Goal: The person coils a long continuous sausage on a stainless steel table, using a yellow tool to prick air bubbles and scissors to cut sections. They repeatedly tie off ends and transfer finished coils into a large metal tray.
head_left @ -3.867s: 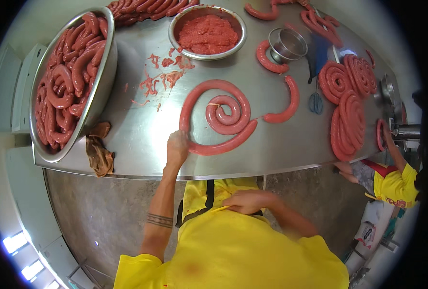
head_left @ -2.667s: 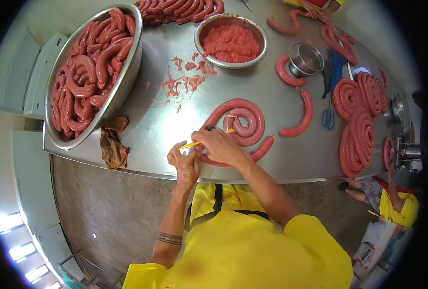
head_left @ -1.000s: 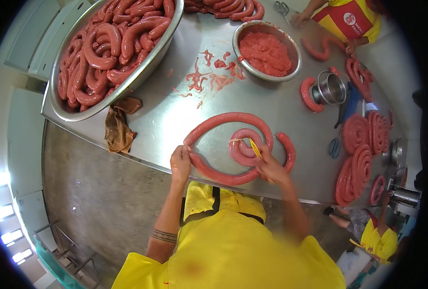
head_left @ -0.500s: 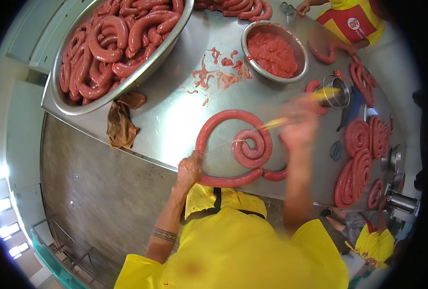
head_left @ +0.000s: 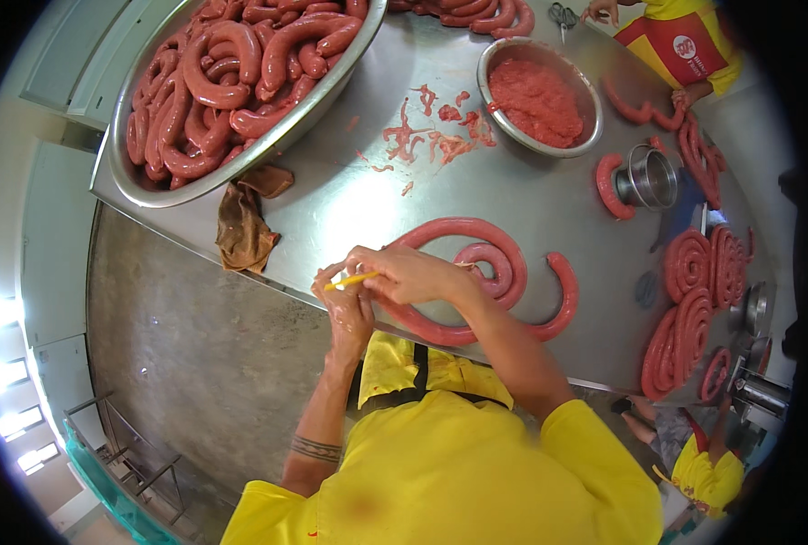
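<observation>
Sausage coil (head_left: pixel 515 262), partly hidden by the right hand (head_left: pixel 406 275) and left hand (head_left: pixel 346 307); lies spiralled on the steel table (head_left: pixel 531 195) near its front edge. Clasped in the right: a slim yellow tool (head_left: pixel 354 281). In the left, curled close against it, cannot tell what. Farther out: curved sausage (head_left: pixel 569 291), meat scraps (head_left: pixel 452 144), mince bowl (head_left: pixel 593 116) and, leftward, sausage-heaped basin (head_left: pixel 327 109).

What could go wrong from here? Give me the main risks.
The slim yellow tool in the right hand sits close to the left hand; if its end is sharp, it could nick skin.
The spiral sausage lies near the steel table's near edge, so a tug might drag it off.
The large metal basin is heaped with sausages; a bump could spill some.
</observation>
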Demonstrator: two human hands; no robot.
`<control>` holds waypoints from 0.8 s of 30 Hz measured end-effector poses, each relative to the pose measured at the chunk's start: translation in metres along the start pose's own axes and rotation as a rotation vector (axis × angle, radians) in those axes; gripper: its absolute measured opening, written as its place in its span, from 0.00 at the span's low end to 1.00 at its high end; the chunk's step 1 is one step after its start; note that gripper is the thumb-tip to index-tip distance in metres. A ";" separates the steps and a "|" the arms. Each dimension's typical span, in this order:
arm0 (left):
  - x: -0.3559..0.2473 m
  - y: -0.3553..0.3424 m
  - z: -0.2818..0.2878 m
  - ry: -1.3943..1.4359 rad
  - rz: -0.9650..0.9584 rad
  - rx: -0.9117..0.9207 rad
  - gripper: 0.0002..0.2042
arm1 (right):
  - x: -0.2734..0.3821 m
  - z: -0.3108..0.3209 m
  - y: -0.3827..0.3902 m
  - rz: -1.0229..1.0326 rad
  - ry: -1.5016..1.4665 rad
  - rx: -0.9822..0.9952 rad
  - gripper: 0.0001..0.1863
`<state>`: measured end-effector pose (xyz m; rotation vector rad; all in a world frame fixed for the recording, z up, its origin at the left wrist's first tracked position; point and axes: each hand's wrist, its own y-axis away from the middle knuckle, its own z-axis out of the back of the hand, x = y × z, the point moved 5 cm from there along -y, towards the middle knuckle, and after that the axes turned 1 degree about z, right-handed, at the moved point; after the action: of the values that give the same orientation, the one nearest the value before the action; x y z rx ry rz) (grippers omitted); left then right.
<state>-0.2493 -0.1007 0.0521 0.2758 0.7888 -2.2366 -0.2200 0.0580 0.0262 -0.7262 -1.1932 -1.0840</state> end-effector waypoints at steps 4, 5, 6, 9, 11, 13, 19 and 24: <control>0.018 0.013 -0.027 0.998 0.643 0.444 0.10 | 0.090 0.035 0.005 0.110 0.191 -0.363 0.05; 0.013 0.016 -0.031 0.916 0.633 0.567 0.11 | 0.113 0.051 0.018 0.230 0.264 -0.547 0.09; 0.008 0.017 -0.036 0.833 0.604 0.691 0.12 | 0.128 0.072 0.033 0.272 0.265 -0.642 0.09; -0.019 0.012 -0.041 0.654 0.250 0.703 0.07 | 0.130 0.159 0.114 0.530 -0.753 -0.852 0.09; -0.040 0.009 -0.043 0.688 -0.011 0.598 0.05 | 0.128 0.208 0.195 0.622 -0.662 -1.212 0.09; -0.045 0.012 -0.052 0.607 -0.099 0.659 0.04 | 0.098 0.217 0.253 0.353 -0.949 -1.397 0.09; -0.011 0.019 -0.066 0.674 0.128 0.680 0.07 | 0.085 0.172 0.390 0.189 -0.721 -1.607 0.10; 0.010 0.058 -0.095 1.268 0.969 0.559 0.13 | -0.071 0.021 0.405 -1.118 -0.012 -1.303 0.18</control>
<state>-0.2192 -0.0793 -0.0533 1.9631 0.3729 -1.0923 0.1499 0.2377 0.0006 -0.9986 -0.7208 -2.9000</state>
